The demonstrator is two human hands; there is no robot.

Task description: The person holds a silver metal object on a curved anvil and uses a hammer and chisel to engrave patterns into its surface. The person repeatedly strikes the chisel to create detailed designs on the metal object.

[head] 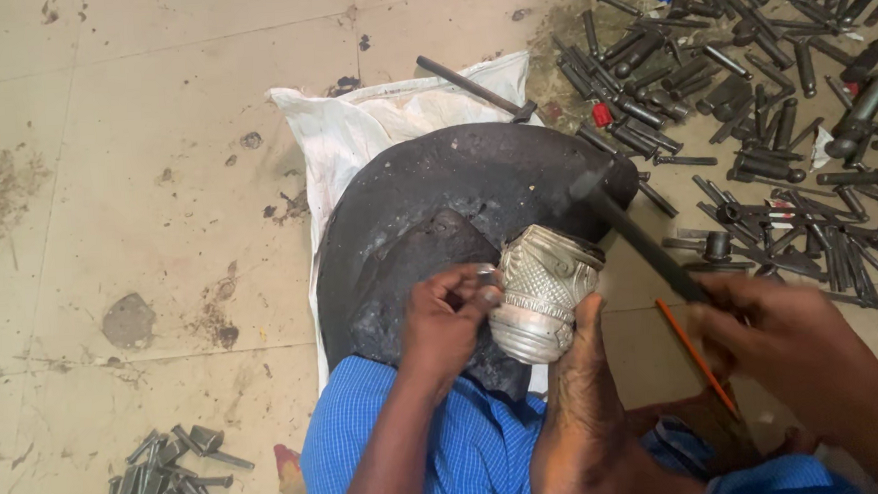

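A silver embossed metal vessel (541, 287) lies on its side against a black pitch block (426, 193). My left hand (443, 322) pinches a small metal punch (487, 279) against the vessel's left side. My right hand (789, 334), blurred by motion, grips the dark handle of a hammer (628, 229), whose head hovers just above and to the right of the vessel. My bare foot (578, 410) presses against the vessel from below. My blue checked garment (469, 446) covers the knee under my left arm.
A white sack (352, 121) lies under the block, with another hammer (476, 87) on it. Several dark steel punches and tools (751, 90) are scattered at the upper right. More punches (161, 482) are heaped at the lower left. An orange pencil (695, 354) lies by my right hand.
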